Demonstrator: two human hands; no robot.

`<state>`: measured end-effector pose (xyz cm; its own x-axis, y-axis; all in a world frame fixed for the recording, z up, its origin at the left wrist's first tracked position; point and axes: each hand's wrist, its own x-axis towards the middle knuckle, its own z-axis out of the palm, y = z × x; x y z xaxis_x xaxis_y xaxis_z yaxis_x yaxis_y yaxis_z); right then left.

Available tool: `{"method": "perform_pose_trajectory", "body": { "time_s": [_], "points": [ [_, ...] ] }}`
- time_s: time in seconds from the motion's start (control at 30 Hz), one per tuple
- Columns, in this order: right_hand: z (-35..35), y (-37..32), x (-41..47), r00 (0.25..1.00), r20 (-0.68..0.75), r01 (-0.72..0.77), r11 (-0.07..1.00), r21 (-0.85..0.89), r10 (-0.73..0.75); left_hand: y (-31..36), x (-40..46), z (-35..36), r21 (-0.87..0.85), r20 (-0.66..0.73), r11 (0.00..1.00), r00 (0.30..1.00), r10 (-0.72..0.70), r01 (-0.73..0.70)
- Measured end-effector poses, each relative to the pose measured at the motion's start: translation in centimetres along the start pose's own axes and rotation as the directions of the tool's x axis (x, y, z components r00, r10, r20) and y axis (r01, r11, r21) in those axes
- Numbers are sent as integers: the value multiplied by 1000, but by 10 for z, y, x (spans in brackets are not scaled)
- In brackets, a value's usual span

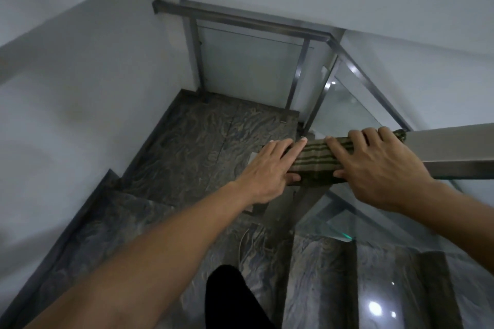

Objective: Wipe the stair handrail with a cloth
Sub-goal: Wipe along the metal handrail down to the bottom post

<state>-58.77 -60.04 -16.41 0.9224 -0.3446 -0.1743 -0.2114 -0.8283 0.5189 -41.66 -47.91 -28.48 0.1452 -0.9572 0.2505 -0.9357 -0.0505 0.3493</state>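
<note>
A striped green and tan cloth (315,161) is draped over the end of the square metal handrail (451,151), wrapped across its top face and down its near side, so the end of the rail is covered. Both hands press on the cloth. The left hand (267,171) lies at the cloth's left end with its fingers stretched out flat along the top and the thumb tucked against the near side, just under the lower edge of the fabric. The right hand (374,165) covers the cloth's right part, fingers spread over the top of the rail and curling over its far edge, the thumb pressed on the near face; it clasps cloth and rail together. A strip of striped cloth shows between the two hands, and a small corner of it pokes out beyond the right fingers, against the bare metal. To the right of the right hand the handrail runs on uncovered to the picture's edge. Below the rail hang glass panels (355,104) in metal frames. Beyond the hands a second rail (240,20) borders a landing (213,141) of dark veined stone, and the stone steps (323,275) descend beneath the arms. Plain pale walls (80,88) close the stairwell on the left and behind.
</note>
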Motion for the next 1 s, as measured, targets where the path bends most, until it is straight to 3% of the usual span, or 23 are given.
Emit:
{"method": "perform_pose_trajectory", "body": {
  "time_s": [0.2, 0.33, 0.57, 0.83, 1.0],
  "points": [
    [-9, -23, 10, 994, 72, -83, 996, 28, 81, -20, -8, 4, -135, -1, 991, 1000, 21, -21],
    [-4, -37, 14, 983, 81, -169, 986, 11, 167, -39, -8, 10, -225, -26, 964, 990, 139, -141],
    [10, -78, 22, 917, 77, -396, 917, 46, 392, -74, 0, 26, -581, 25, 781, 954, 298, -228],
    [2, -122, 31, 758, 166, -650, 752, 112, 631, -95, 7, 29, -763, 76, 603, 895, 440, -233],
    [1, -151, 45, 612, 219, -790, 602, 119, 760, -114, 25, 33, -807, 120, 517, 778, 616, -286]
  ]
}}
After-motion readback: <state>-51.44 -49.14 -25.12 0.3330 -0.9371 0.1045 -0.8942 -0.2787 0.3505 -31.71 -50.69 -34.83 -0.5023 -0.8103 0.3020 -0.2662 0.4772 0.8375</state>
